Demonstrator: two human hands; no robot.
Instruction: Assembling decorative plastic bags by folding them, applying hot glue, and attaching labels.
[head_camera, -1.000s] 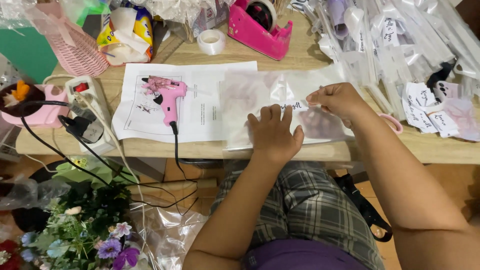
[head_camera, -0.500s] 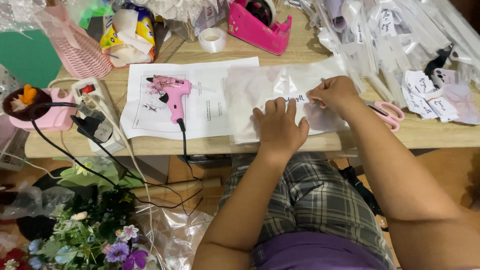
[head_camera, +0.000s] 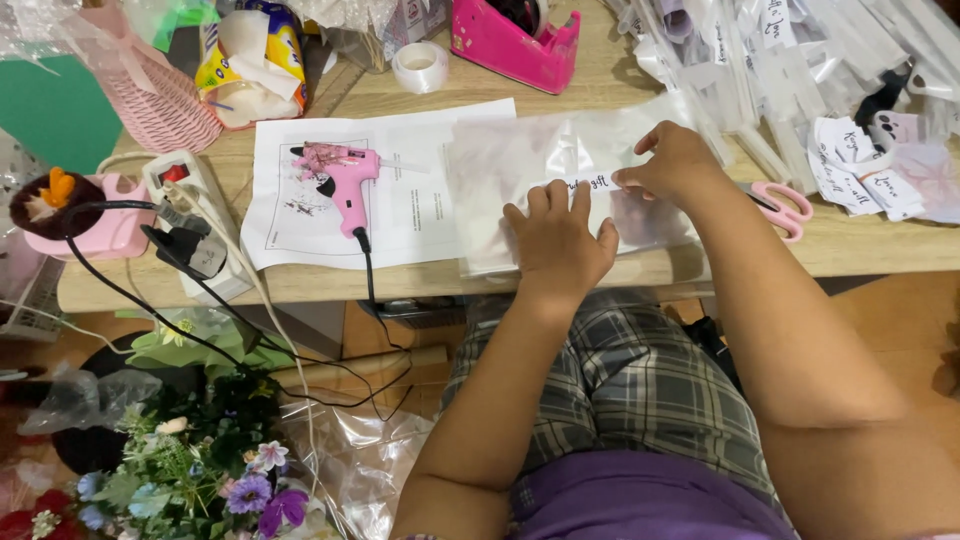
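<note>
Head view: our left hand (head_camera: 558, 240) lies flat, pinning the clear plastic sheet (head_camera: 560, 170) on the bench (head_camera: 880, 255), so our right hand (head_camera: 672, 160), pinching the white label strip (head_camera: 580, 186), should smooth it down slowly and straight.

Open tabletop lies between the pink glue gun (head_camera: 343, 180) and the clear bag (head_camera: 560, 190). Far right, piled wrappers (head_camera: 800, 70) and pink scissors (head_camera: 785, 205) block passage, apparently tightly packed.

Both arms are bare from the wrist up, with no sleeves in view; the left hand (head_camera: 558, 240) and right hand (head_camera: 672, 162) wear no gloves; grey-and-white plaid shorts cover the lap; a purple top shows below them
</note>
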